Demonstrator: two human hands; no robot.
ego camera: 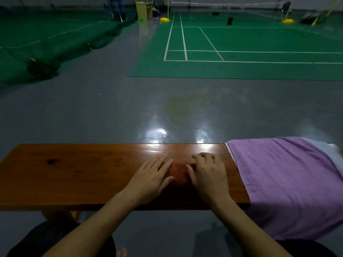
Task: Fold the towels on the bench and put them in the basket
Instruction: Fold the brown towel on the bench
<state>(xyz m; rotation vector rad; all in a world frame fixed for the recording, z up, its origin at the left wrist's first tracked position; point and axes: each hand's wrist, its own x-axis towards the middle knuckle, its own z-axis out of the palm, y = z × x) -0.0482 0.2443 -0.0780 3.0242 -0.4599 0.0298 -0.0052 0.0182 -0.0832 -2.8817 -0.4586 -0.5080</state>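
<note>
A small orange towel (178, 173), folded into a compact block, lies on the wooden bench (74, 175) near its middle. My left hand (150, 180) lies flat against the towel's left side with straight fingers. My right hand (207, 177) covers its right side, fingers bent over the far right corner; whether they pinch the cloth I cannot tell. A large purple towel (285, 184) is spread over the bench's right end and hangs down its front. A pale grey cloth (323, 152) shows under the purple one at the far right. No basket is in view.
The bench's left half is bare wood. Beyond the bench lies glossy grey floor (111, 112), then a green badminton court (241, 49) with white lines. Dark netting (44, 67) is heaped on the floor at the left. My knees show below the bench.
</note>
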